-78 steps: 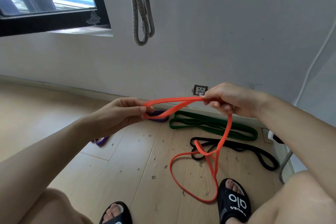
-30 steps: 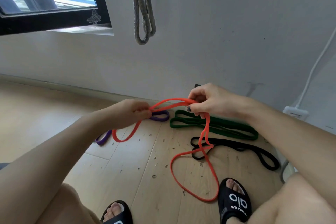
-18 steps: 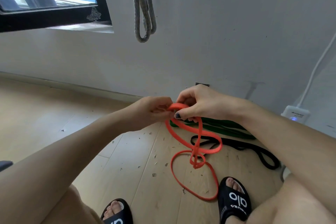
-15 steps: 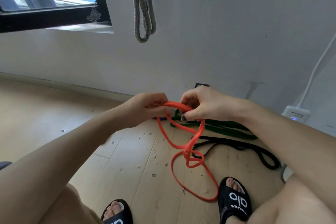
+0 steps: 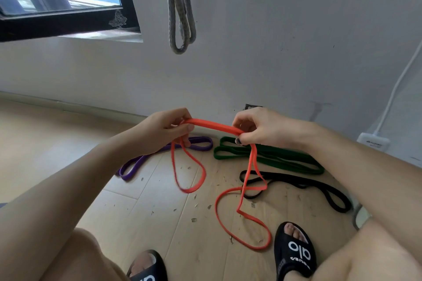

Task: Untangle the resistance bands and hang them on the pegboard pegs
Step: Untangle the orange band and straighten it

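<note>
An orange resistance band [image 5: 213, 126] stretches between my two hands above the floor. My left hand [image 5: 163, 131] grips its left end, from which a loop hangs down. My right hand [image 5: 255, 126] pinches it on the right; the band drops from there in twisted loops to the floor near my right foot. On the floor lie a purple band [image 5: 159, 151], a green band [image 5: 269, 155] and a black band [image 5: 303, 186], each apart from the others. A grey band [image 5: 180, 7] hangs on the wall above. No pegboard shows.
A window [image 5: 61, 0] sits at the upper left. A white power strip [image 5: 373, 142] with its cable runs up the wall at right. My feet in black slides [image 5: 295, 253] stand on the wooden floor, which has small bits of debris.
My hands have moved apart, pulling the orange band taut between them. A loop that was bunched under my hands now hangs from my left hand, and the purple band is uncovered.
</note>
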Available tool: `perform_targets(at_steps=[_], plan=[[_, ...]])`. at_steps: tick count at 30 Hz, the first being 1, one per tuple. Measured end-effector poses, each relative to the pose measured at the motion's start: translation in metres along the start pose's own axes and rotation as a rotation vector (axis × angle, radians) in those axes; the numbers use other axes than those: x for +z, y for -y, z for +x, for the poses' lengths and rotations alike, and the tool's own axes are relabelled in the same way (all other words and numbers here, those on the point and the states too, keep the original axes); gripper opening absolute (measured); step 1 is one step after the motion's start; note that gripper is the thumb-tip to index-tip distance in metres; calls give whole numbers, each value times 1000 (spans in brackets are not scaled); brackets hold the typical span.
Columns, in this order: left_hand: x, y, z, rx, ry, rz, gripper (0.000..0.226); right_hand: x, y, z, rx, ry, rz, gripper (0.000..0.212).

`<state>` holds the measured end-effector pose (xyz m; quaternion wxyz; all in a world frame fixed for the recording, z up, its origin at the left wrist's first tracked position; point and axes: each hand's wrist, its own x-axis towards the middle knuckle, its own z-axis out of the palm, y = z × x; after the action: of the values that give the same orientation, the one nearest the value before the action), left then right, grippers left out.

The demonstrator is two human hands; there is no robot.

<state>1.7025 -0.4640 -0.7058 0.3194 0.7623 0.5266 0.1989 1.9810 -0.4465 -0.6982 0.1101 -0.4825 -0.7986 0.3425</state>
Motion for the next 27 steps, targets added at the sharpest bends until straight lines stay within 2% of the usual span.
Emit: perform_targets(at_steps=[3,7,11,16,27], plan=[[-2,5,0,-13,11,74,8,2,5,0,-27,-17,16,10],[1,10,-3,-22,122,224,7,5,11,1,-62,-28,93,8],[12,0,-4,23,209,70,14,10,19,1,-94,-3,155,6],[20,-25,-2,103,122,-75,7,15,26,1,-101,13,163,10],[10,-31,-3,87,52,-95,16,20,19,3,-53,36,-58,38]])
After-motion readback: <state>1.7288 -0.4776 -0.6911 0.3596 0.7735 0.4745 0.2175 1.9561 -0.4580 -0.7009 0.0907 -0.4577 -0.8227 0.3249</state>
